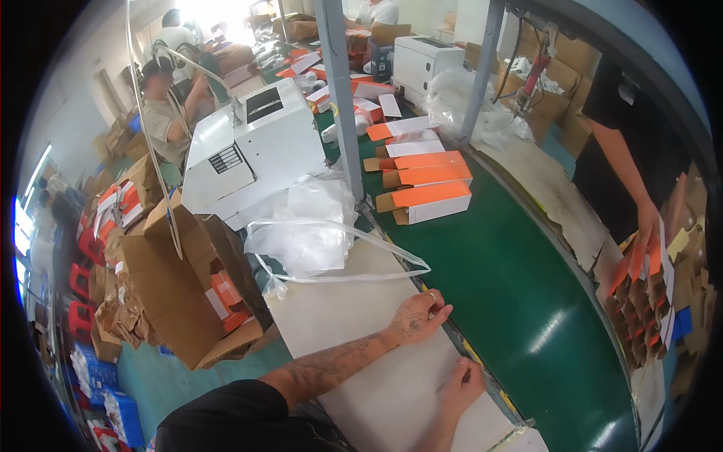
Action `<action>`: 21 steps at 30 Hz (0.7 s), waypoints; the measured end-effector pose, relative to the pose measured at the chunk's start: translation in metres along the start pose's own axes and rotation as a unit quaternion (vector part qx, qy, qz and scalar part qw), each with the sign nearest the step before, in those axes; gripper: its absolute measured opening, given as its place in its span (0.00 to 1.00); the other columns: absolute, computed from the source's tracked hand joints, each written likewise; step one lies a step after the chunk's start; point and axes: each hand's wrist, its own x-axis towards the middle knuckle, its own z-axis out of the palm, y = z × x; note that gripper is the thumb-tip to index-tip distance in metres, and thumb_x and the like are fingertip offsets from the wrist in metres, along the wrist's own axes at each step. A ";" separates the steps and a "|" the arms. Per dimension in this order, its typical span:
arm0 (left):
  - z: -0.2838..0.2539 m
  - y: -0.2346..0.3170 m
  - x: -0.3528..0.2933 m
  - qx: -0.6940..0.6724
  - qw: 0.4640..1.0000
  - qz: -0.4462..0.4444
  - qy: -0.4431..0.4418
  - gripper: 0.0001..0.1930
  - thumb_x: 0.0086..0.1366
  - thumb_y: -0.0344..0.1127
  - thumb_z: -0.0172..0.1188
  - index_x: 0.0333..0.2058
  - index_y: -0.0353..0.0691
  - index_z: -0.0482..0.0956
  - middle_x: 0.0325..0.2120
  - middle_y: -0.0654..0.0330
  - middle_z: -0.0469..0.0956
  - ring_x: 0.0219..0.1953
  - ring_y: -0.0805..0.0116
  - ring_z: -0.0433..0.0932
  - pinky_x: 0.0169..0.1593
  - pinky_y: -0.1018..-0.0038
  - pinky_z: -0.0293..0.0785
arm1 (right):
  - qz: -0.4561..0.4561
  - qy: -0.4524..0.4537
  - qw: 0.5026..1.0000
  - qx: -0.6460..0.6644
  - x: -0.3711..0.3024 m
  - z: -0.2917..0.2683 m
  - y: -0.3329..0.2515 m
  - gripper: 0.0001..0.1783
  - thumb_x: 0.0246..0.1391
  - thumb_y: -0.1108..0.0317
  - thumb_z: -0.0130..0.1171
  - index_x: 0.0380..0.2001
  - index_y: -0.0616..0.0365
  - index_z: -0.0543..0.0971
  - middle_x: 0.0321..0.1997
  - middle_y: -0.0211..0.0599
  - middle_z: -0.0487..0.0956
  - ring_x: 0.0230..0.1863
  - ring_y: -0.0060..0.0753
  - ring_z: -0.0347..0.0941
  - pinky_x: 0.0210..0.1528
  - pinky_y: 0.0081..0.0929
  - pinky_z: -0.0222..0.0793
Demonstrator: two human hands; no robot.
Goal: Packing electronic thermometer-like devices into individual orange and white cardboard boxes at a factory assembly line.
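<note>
My left hand (420, 316), with a ring on one finger, rests at the edge of the pale work board (331, 301), beside the green conveyor belt (520, 279). Its fingers are loosely curled and nothing shows in them. Nearer to me, my right hand (461, 388) lies along the same edge, also curled and holding nothing visible. Farther up the belt, an orange and white carton (433, 202) lies on its side with a flap open toward the left. Behind it another orange carton (429, 169) lies the same way, followed by several more.
Clear plastic bags (309, 226) lie heaped on the board's far end, by a white machine (256, 143). At left an open brown box (177, 286) holds orange cartons. Metal posts (340, 98) rise beside the belt. Across it, a co-worker's hand (646, 226) touches a stack of orange-edged cartons (640, 301).
</note>
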 end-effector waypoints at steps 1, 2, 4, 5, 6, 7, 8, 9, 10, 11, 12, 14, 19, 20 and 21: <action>0.001 -0.002 0.000 0.000 1.000 0.000 -0.001 0.12 0.69 0.38 0.66 0.32 0.38 0.75 0.25 0.57 0.77 0.25 0.64 0.77 0.30 0.69 0.74 | 0.001 0.000 1.000 0.000 -0.001 0.000 0.000 0.15 0.66 0.63 0.60 0.31 0.65 0.82 0.21 0.38 0.75 0.23 0.31 0.68 0.27 0.33 0.62; 0.002 -0.001 0.000 0.002 1.000 0.009 0.001 0.12 0.69 0.38 0.66 0.31 0.37 0.75 0.24 0.57 0.77 0.24 0.64 0.77 0.30 0.69 0.74 | -0.003 0.007 1.000 0.011 -0.001 -0.001 -0.002 0.15 0.66 0.63 0.60 0.31 0.65 0.82 0.22 0.38 0.75 0.23 0.31 0.68 0.27 0.33 0.62; 0.002 0.001 0.000 0.006 1.000 0.022 0.004 0.13 0.69 0.38 0.66 0.31 0.37 0.75 0.23 0.57 0.77 0.23 0.64 0.77 0.30 0.68 0.74 | -0.010 0.015 1.000 0.025 0.000 -0.006 -0.006 0.15 0.66 0.63 0.60 0.32 0.65 0.82 0.22 0.39 0.75 0.23 0.32 0.68 0.27 0.33 0.63; 0.003 0.000 0.000 0.013 1.000 0.011 0.001 0.13 0.69 0.38 0.66 0.31 0.37 0.75 0.23 0.57 0.77 0.23 0.64 0.77 0.30 0.69 0.75 | 0.004 -0.002 1.000 0.012 -0.001 -0.009 -0.009 0.16 0.67 0.62 0.60 0.33 0.66 0.82 0.24 0.38 0.78 0.25 0.31 0.71 0.30 0.32 0.66; 0.003 0.000 -0.001 0.019 1.000 0.001 -0.001 0.13 0.69 0.38 0.66 0.30 0.37 0.75 0.23 0.57 0.78 0.23 0.64 0.78 0.30 0.69 0.75 | 0.018 -0.018 1.000 -0.001 -0.001 -0.010 -0.010 0.17 0.68 0.61 0.59 0.34 0.66 0.83 0.25 0.38 0.80 0.27 0.30 0.74 0.33 0.30 0.69; 0.003 -0.001 -0.002 0.020 1.000 0.001 0.001 0.13 0.69 0.38 0.66 0.30 0.37 0.75 0.23 0.57 0.78 0.23 0.64 0.78 0.30 0.69 0.75 | 0.016 -0.019 1.000 0.000 -0.001 -0.009 -0.010 0.17 0.68 0.61 0.59 0.34 0.66 0.83 0.25 0.38 0.80 0.27 0.30 0.74 0.33 0.30 0.69; 0.004 -0.001 -0.002 0.019 1.000 -0.005 -0.001 0.14 0.69 0.38 0.66 0.29 0.37 0.74 0.22 0.58 0.77 0.23 0.63 0.77 0.30 0.68 0.75 | 0.012 -0.009 1.000 0.018 -0.001 -0.007 -0.009 0.15 0.67 0.63 0.59 0.34 0.66 0.83 0.24 0.37 0.78 0.26 0.29 0.72 0.30 0.30 0.67; 0.004 -0.001 -0.002 0.019 1.000 -0.011 -0.003 0.14 0.69 0.38 0.66 0.28 0.38 0.73 0.22 0.58 0.76 0.23 0.63 0.77 0.29 0.68 0.74 | 0.007 0.000 0.999 0.036 0.000 -0.005 -0.008 0.14 0.67 0.64 0.60 0.34 0.66 0.83 0.22 0.36 0.76 0.25 0.29 0.69 0.28 0.30 0.64; 0.005 -0.002 0.000 0.019 1.000 -0.010 -0.002 0.14 0.69 0.38 0.66 0.28 0.38 0.73 0.22 0.58 0.76 0.23 0.63 0.77 0.29 0.68 0.74 | 0.005 0.000 0.999 0.037 -0.001 -0.005 -0.007 0.14 0.67 0.64 0.60 0.34 0.66 0.83 0.22 0.36 0.76 0.25 0.29 0.69 0.28 0.30 0.64; 0.005 -0.001 0.000 0.034 0.999 0.005 -0.004 0.16 0.69 0.38 0.66 0.26 0.39 0.72 0.21 0.58 0.74 0.23 0.62 0.76 0.29 0.67 0.74 | 0.019 0.003 0.998 0.059 -0.002 -0.005 -0.007 0.13 0.67 0.65 0.59 0.36 0.66 0.83 0.23 0.35 0.76 0.25 0.27 0.70 0.28 0.28 0.65; 0.005 0.000 0.001 0.048 0.999 0.020 -0.007 0.17 0.69 0.38 0.66 0.24 0.39 0.70 0.20 0.58 0.73 0.22 0.60 0.75 0.29 0.66 0.73 | 0.032 0.005 0.996 0.081 -0.003 -0.004 -0.007 0.12 0.67 0.65 0.59 0.38 0.66 0.83 0.25 0.34 0.77 0.26 0.25 0.70 0.29 0.26 0.65; 0.004 0.004 0.003 0.058 0.998 0.022 -0.010 0.19 0.69 0.38 0.66 0.23 0.40 0.68 0.19 0.58 0.71 0.22 0.59 0.75 0.29 0.65 0.73 | 0.041 -0.009 0.997 0.072 -0.001 -0.006 -0.014 0.12 0.69 0.66 0.57 0.41 0.66 0.82 0.30 0.34 0.79 0.29 0.24 0.71 0.32 0.25 0.68; -0.002 0.007 0.004 0.091 0.995 0.030 -0.029 0.20 0.69 0.40 0.65 0.22 0.41 0.66 0.19 0.59 0.70 0.23 0.56 0.75 0.29 0.62 0.72 | 0.028 -0.025 0.997 0.061 0.000 0.000 -0.013 0.12 0.71 0.66 0.56 0.44 0.66 0.81 0.34 0.34 0.79 0.31 0.23 0.70 0.35 0.23 0.70; 0.000 0.006 0.004 0.087 0.995 0.028 -0.027 0.20 0.69 0.40 0.65 0.22 0.42 0.66 0.18 0.59 0.70 0.23 0.56 0.75 0.29 0.62 0.72 | 0.017 -0.001 0.998 0.068 0.001 0.003 -0.011 0.12 0.70 0.66 0.56 0.43 0.65 0.81 0.31 0.30 0.77 0.29 0.22 0.69 0.32 0.21 0.66; 0.001 0.004 0.004 0.083 0.996 0.026 -0.023 0.20 0.69 0.41 0.64 0.22 0.42 0.66 0.18 0.59 0.70 0.22 0.57 0.75 0.29 0.62 0.72 | 0.005 0.022 0.997 0.076 0.003 0.005 -0.009 0.12 0.70 0.65 0.56 0.41 0.64 0.82 0.29 0.26 0.76 0.26 0.20 0.68 0.29 0.20 0.63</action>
